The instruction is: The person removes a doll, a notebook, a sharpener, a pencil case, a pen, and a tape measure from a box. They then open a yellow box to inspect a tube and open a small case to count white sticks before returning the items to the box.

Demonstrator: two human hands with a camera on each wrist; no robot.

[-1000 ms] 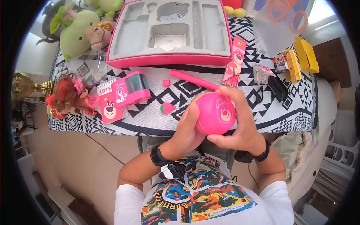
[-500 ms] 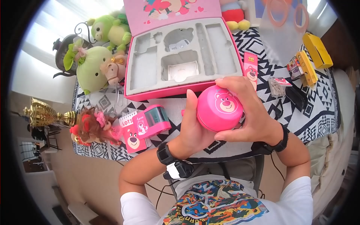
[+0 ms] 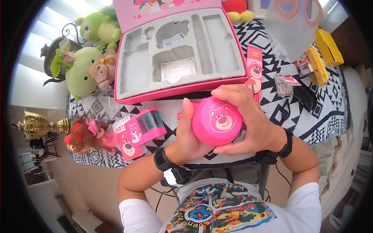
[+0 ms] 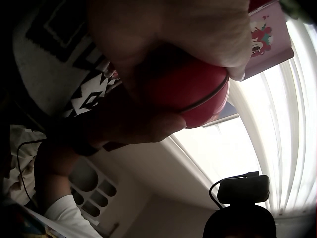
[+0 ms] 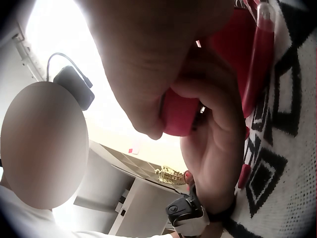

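Between both hands, above the front of the table, is a round pink case (image 3: pixel 215 126) with a bear's face printed on top. My left hand (image 3: pixel 185 141) cups it from the left and beneath, the thumb upright along its side. My right hand (image 3: pixel 246 124) grips the right side, fingers curved over the far edge and thumb at the near edge. A dark seam runs around the pink case (image 4: pixel 195 91) in the left wrist view. The left hand's fingers are partly hidden by the case in the head view.
Behind the hands stands an open pink gift box (image 3: pixel 178 95) with a grey moulded insert. A pink pencil sharpener (image 3: pixel 149 126) and a bear notebook (image 3: pixel 128 147) lie left, beside a doll (image 3: pixel 91 132). Pink pencil pack (image 3: pixel 254 68), yellow boxes (image 3: pixel 328 46) and plush toys (image 3: pixel 81 79) stand around.
The head view has shifted, showing more of the gift box's lid. The pink case has tilted so its bear face looks more directly upward; both hands keep their hold.
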